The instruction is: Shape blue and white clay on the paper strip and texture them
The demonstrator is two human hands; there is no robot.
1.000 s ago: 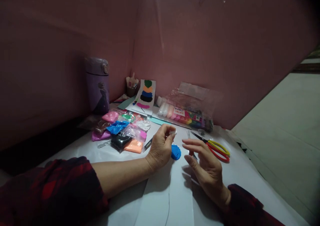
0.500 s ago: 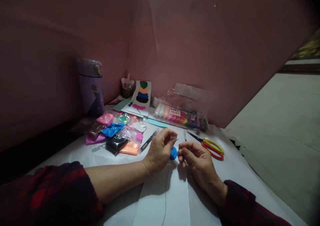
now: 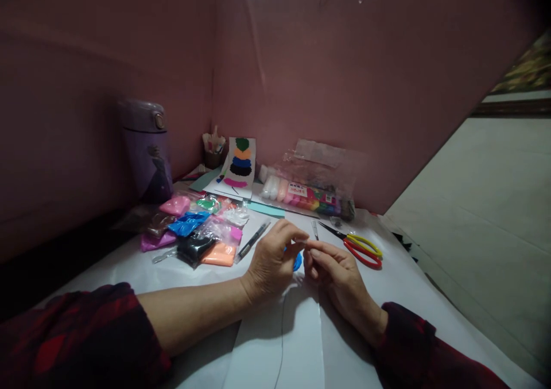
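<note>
My left hand is held over the white paper, its thumb and fingertips pinched round something small and whitish that I cannot make out clearly. Close on the right, my right hand has its fingers curled, thumb against forefinger, and its tips meet those of my left hand. What lies between the right fingertips is too small to tell. A blue lump shows between the hands, partly hidden by my left fingers. A thin dark line runs down the paper below it.
Red-and-yellow scissors lie right of my hands, a pen to the left. Bags of coloured clay are heaped farther left, beside a purple bottle. Behind are a colour-painted card and a clear pack of clay.
My fingertips have come together, closing the gap between the hands. The whitish bit at my left fingertips shows less. The whole view has shifted slightly.
</note>
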